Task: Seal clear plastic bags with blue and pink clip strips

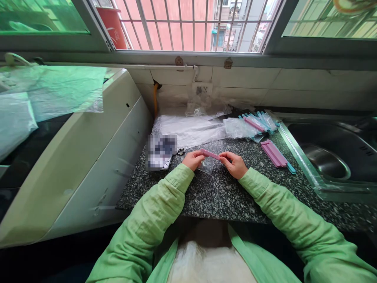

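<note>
A slim pink bag clip [210, 154] with a rounded left end spans the gap between my two hands. My left hand [193, 160] pinches its rounded end, and my right hand [235, 164] grips the other end with thumb and fingers. Under the clip lies a small clear plastic bag [207, 165] on the speckled counter [224, 196]. To the right rests a stack of pink clips [273, 154], with a blue clip [291, 168] showing beside it. Farther back, packs of blue and pink clips [259, 122] lie in clear wrapping.
White plastic sheeting [188, 129] covers the back of the counter. A blurred-out object [160, 152] lies left of my hands. The sink [324, 157] is at the right, and a large pale appliance [97, 165] stands at the left. A barred window [188, 25] is ahead.
</note>
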The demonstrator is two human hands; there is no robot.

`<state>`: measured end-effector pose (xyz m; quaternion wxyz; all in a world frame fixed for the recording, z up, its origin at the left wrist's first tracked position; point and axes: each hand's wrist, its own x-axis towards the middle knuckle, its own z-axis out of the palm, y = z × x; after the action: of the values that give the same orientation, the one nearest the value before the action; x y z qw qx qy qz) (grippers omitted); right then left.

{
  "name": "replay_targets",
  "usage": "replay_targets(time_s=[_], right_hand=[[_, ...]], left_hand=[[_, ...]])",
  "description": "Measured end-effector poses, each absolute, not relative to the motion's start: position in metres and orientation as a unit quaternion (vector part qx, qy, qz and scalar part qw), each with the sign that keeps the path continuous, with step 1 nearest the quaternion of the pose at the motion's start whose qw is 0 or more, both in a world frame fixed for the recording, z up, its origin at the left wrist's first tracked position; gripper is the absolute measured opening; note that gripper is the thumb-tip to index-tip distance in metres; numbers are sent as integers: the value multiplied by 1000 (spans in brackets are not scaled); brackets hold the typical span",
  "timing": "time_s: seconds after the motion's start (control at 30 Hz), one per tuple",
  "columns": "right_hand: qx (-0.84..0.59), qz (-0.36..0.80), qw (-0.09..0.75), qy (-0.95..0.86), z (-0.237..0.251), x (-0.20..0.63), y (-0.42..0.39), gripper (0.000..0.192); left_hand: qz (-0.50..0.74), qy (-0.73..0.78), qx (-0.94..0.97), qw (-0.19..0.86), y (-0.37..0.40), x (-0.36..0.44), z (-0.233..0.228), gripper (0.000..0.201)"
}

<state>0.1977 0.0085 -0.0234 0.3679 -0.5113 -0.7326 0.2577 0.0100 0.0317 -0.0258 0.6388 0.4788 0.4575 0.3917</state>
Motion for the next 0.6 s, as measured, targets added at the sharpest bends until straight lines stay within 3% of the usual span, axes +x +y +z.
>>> replay_targets(time_s=[0.6], right_hand=[[-493, 219, 385, -749, -26, 198, 8, 18]], left_hand=[[386, 453, 465, 656, 31, 12, -24, 13]])
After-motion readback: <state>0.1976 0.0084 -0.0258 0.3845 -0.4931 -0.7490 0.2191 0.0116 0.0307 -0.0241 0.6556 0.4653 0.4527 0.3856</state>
